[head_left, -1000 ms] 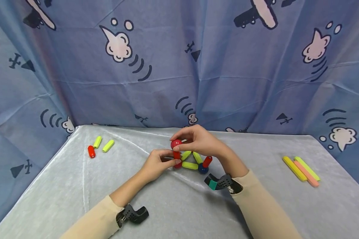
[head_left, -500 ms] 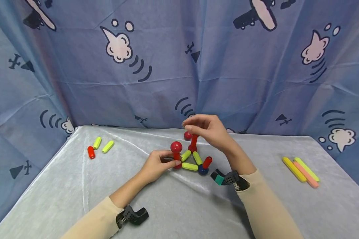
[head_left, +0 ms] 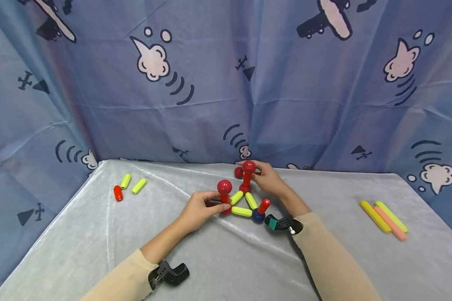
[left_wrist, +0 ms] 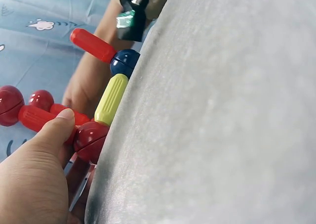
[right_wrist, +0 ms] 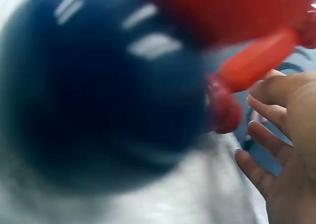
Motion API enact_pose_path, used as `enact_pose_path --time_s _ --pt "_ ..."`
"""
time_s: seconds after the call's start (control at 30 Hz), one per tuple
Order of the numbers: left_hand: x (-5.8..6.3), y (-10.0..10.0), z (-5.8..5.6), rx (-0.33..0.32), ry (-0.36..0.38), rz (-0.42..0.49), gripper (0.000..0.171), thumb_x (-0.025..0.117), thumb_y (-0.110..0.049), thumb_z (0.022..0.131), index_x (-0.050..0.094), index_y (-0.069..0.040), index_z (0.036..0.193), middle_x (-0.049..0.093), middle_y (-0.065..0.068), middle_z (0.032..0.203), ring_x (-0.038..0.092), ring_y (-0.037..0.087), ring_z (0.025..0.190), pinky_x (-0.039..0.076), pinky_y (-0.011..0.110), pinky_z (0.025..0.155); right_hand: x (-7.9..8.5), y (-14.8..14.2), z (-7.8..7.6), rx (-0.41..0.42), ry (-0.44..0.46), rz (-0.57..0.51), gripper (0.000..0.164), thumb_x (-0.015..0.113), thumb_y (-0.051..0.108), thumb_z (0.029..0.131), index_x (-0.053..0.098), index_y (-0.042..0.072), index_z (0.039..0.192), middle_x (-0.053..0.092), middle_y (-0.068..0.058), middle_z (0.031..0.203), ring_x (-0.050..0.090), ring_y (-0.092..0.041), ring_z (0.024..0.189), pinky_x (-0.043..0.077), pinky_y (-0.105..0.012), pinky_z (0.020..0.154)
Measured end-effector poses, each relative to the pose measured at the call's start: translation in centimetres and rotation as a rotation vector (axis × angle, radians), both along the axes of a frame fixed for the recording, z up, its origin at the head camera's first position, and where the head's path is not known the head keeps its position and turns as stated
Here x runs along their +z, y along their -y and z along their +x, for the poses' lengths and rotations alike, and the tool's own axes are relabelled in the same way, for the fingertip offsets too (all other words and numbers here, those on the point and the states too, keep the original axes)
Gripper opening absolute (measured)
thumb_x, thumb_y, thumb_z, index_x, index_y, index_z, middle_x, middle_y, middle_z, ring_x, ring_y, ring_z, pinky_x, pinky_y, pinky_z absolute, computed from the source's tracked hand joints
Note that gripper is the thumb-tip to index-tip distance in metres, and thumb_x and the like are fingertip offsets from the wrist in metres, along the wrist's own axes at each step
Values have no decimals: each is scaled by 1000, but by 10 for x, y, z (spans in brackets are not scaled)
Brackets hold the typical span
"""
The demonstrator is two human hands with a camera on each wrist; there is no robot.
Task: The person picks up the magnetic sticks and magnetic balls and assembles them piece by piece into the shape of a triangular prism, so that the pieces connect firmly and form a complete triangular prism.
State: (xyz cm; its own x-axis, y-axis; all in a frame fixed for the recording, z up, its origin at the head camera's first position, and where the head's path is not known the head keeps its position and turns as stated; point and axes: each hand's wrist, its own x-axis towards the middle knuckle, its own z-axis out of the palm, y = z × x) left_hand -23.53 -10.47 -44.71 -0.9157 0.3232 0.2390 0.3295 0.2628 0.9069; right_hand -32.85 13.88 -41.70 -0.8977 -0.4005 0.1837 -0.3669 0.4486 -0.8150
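A triangle of yellow-green rods [head_left: 242,212] joined by balls lies on the table. My left hand [head_left: 199,209] pinches the upright red rod [left_wrist: 37,117] at its left corner, thumb near the dark red base ball [left_wrist: 91,141]. A red ball [head_left: 224,187] tops that rod. At the far corner another red rod [head_left: 247,179] stands with a red ball [head_left: 249,167] on top. My right hand [head_left: 271,179] is beside and behind this far post, fingers spread loosely in the right wrist view. The blue corner ball [head_left: 258,215] bears a bare-ended, tilted red rod [head_left: 264,206].
One more red ball [head_left: 239,172] sits just behind the far post. At the back left lie a short red rod [head_left: 118,193] and two yellow-green rods [head_left: 139,186]. Longer sticks, yellow [head_left: 375,216], orange [head_left: 390,223] and yellow-green [head_left: 391,216], lie at the right.
My right hand has left the ball on the left post, passed over the far post, and dropped behind it. The far post's top ball now shows. My left hand keeps its grip.
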Motion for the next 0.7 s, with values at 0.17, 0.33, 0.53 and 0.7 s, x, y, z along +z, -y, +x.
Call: enact_pose_path --time_s 0.17,0.33,0.53,0.7 --pt "1 -1 0 3 -1 5 32 79 -18 88 75 -7 118 77 12 109 72 15 89 58 22 81 -13 6 -2 17 -10 102 51 52 -5 95 57 11 143 54 -15 150 49 -39 140 35 -60 118" --pt "2 -3 1 7 7 -8 33 80 -20 88 75 -7 118 77 11 110 72 16 91 57 22 83 -15 6 1 -68 11 98 41 64 10 98 61 11 138 63 -16 139 59 -37 127 43 -56 114" --pt "1 -3 0 0 -2 -4 33 79 -19 88 75 -7 118 77 12 109 71 16 90 57 23 82 -13 3 2 -108 4 91 36 67 16 97 63 8 132 69 -16 124 64 -33 114 48 -52 109" --pt "1 -2 0 -1 -19 2 31 79 -19 89 75 -7 118 77 11 108 71 15 89 58 23 82 0 -12 0 -106 66 -97 36 62 12 100 59 0 134 65 -21 128 67 -24 106 58 -42 97"
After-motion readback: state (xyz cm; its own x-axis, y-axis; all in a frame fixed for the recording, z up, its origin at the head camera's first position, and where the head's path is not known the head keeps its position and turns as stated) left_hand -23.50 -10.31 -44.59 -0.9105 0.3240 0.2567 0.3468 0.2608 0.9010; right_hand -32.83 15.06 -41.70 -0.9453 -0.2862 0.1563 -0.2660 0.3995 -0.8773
